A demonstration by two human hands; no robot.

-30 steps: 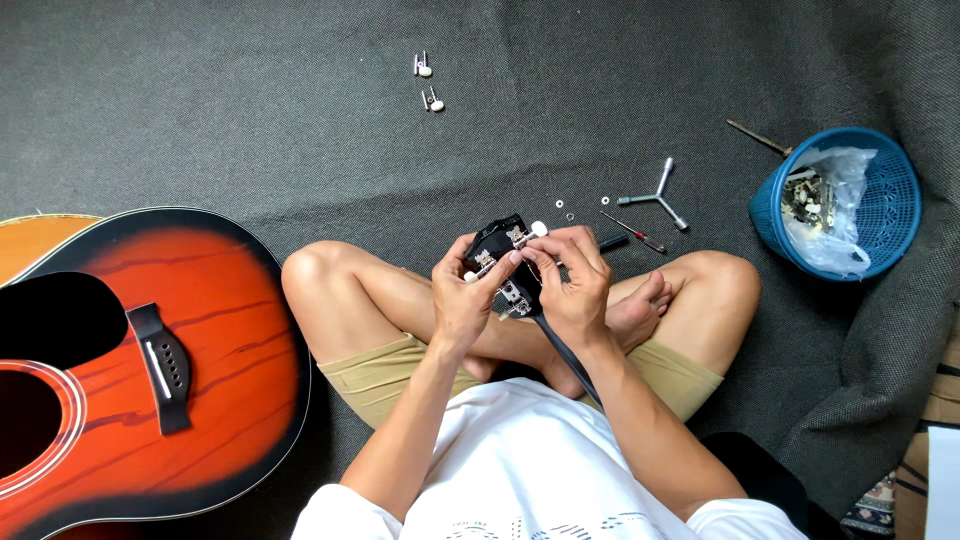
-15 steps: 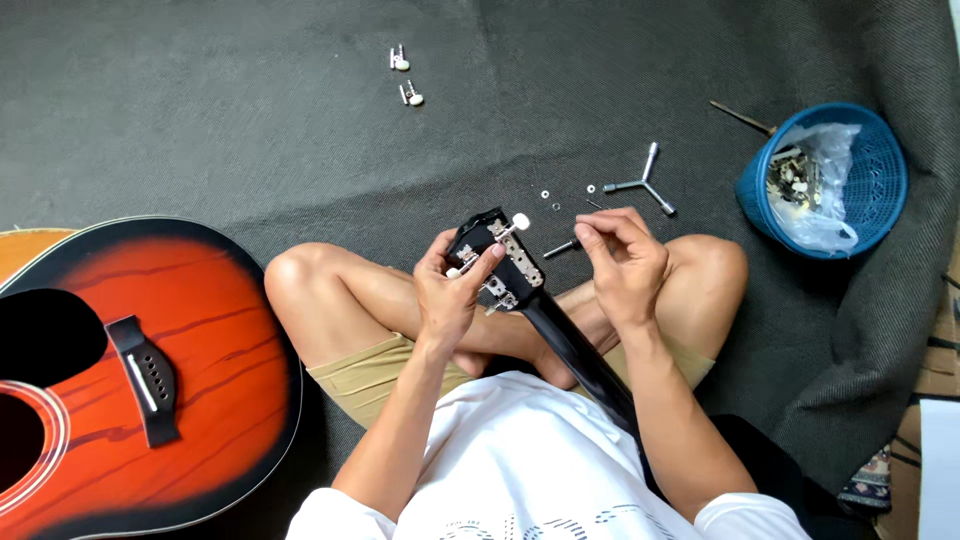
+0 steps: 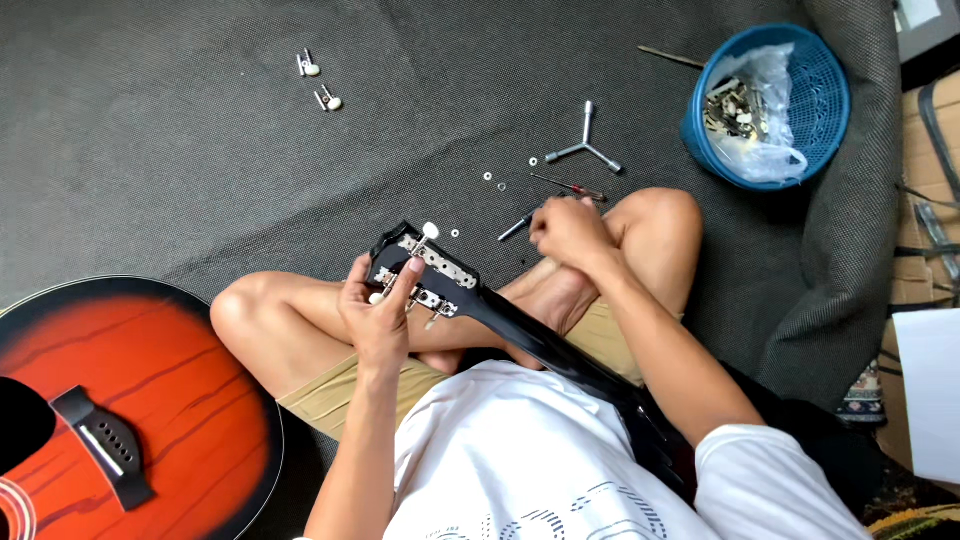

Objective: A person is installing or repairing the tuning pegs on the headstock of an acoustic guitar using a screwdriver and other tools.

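The black guitar headstock with its chrome tuner plates and cream pegs [image 3: 425, 268] lies across the person's crossed legs, near the middle of the view, its dark neck [image 3: 560, 350] running down toward five o'clock past the white shirt. The left hand [image 3: 378, 312] grips the headstock from its seven o'clock side, fingers [image 3: 410, 272] curled narrow around the edge and a fingertip pressed on a tuner plate. The right hand [image 3: 568, 232], at three o'clock from the headstock, is closed on a slim dark-handled screwdriver [image 3: 518, 226] whose tip rests on the grey carpeted floor [image 3: 200, 170].

With only one hand steadying it, the headstock could roll on the knee, and any loosened tuner could drop into the lap. The tiny silver washers [image 3: 494, 181] scattered at twelve o'clock are easy to brush away with the right wrist or knee and lose in the carpet's weave.

Beyond them lie a red-handled screwdriver [image 3: 570, 186] and a silver three-armed wrench [image 3: 586, 148], both close to the right hand's path. At two o'clock, well apart, a blue plastic mesh basket [image 3: 830, 90] holds a clear bag of metal parts. Two loose cream-knobbed tuning pegs [image 3: 318, 82] sit at eleven o'clock. A red sunburst acoustic guitar body [image 3: 130, 400] fills the eight o'clock corner, just beside the left knee, crowding that elbow.
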